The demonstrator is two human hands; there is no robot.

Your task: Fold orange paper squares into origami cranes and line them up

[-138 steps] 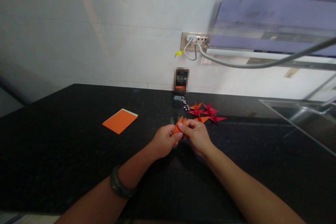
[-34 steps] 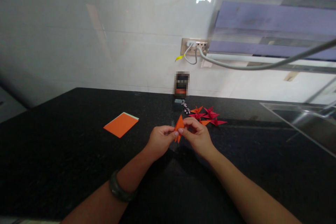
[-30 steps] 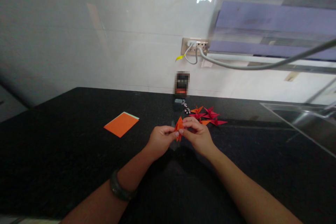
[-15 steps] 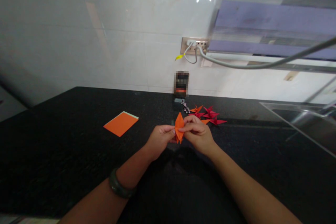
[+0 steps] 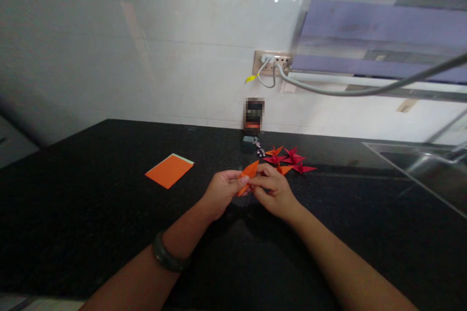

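An orange folded origami paper [image 5: 250, 170] is held between my two hands over the dark counter, its pointed end tilted up to the right. My left hand [image 5: 223, 192] pinches it from the left, thumb lying across its front. From the right, my right hand [image 5: 274, 188] grips its edge with closed fingers; some fingertips are hidden behind the paper. Just beyond my right hand lie several finished paper cranes, among them a red crane [image 5: 294, 159] and an orange crane [image 5: 274, 151]. A stack of orange paper sheets [image 5: 170, 171] rests to the left.
The black counter [image 5: 91, 214] meets a pale tiled wall with a socket [image 5: 272, 62] and grey cable [image 5: 343, 91]. A pixelated object [image 5: 253, 115] stands against the wall, a patterned strap [image 5: 259, 148] before it. At right is a metal sink [image 5: 434, 165].
The folded paper has turned from upright to leaning right. My left thumb now covers more of its front. Both hands stay in nearly the same place.
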